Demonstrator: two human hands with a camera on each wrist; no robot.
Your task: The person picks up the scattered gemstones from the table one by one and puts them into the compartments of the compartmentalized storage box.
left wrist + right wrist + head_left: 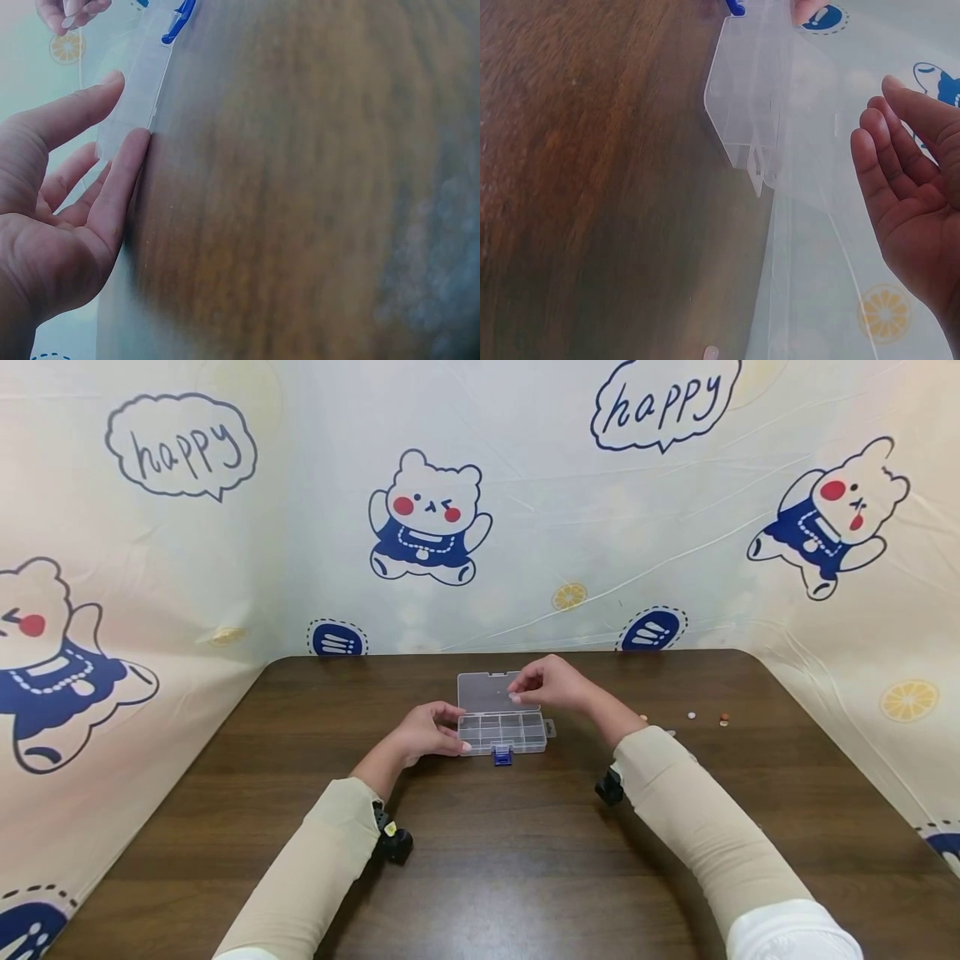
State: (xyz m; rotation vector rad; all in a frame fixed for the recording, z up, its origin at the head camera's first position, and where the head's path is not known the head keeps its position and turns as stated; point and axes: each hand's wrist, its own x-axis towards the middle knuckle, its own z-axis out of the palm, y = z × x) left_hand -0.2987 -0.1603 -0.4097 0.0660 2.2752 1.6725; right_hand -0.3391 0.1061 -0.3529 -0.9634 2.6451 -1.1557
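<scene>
A clear plastic compartment box (501,749) lies on the table with its lid (483,692) raised at the back. A blue latch (502,757) hangs from its front edge. My left hand (429,730) grips the box's left end, its fingers at the front and back corners. In the left wrist view that hand (71,202) is against the end of the box (135,97). My right hand (553,683) is above the box's back right part, in front of the lid. It pinches a small whitish piece (513,697), mostly hidden by the fingertips.
Right of the box lie small pieces: a white one (692,715), a brown-orange one (724,717), and others partly behind the right forearm. A hanging tab (551,727) juts from the box's right end. A printed cloth (525,527) stands behind the brown table (480,860).
</scene>
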